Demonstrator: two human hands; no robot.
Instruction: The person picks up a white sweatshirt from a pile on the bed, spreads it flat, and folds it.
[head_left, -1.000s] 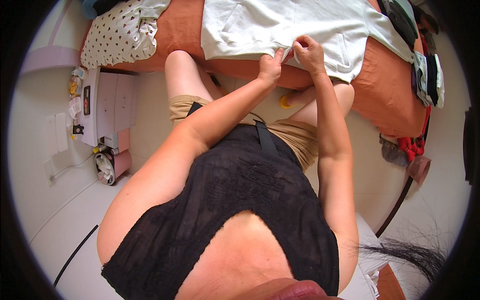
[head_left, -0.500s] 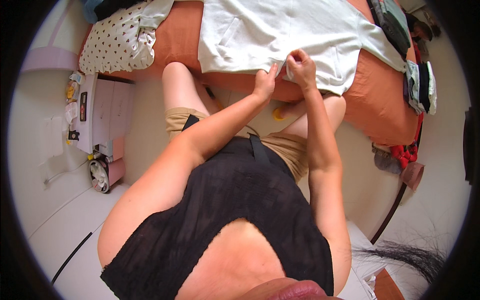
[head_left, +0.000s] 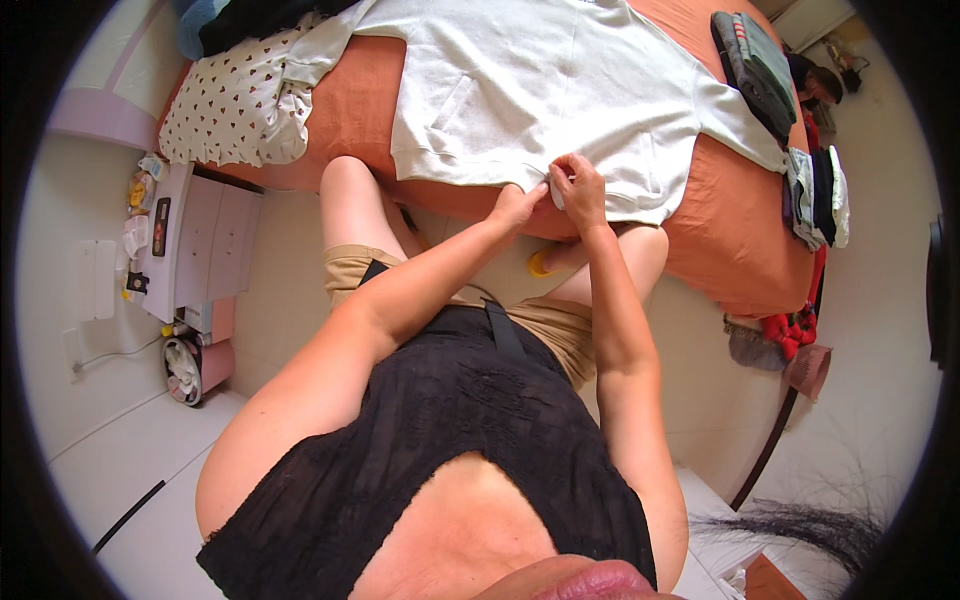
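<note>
A pale, whitish long-sleeved jacket (head_left: 520, 110) with slanted pockets lies spread on an orange-covered bed, its bottom hem toward me. At the middle of that hem, my left hand (head_left: 518, 206) is closed on the fabric edge, thumb pointing right. Close beside it, my right hand (head_left: 580, 188) pinches the jacket's edge with thumb and bent fingers. The two hands almost meet. Whatever small part lies between the fingertips is too small to make out.
Orange bedding (head_left: 735, 215) shows around the jacket. A heart-patterned white garment (head_left: 235, 110) lies at left, folded dark clothes (head_left: 752, 75) at right. More folded clothes (head_left: 822, 195) hang near the bed's right edge. A pale lilac cabinet (head_left: 210, 235) stands at left.
My view has shifted, so the bed sits slightly lower in the picture. My right hand has dropped to the hem, and the fingertips of both hands are closer together.
</note>
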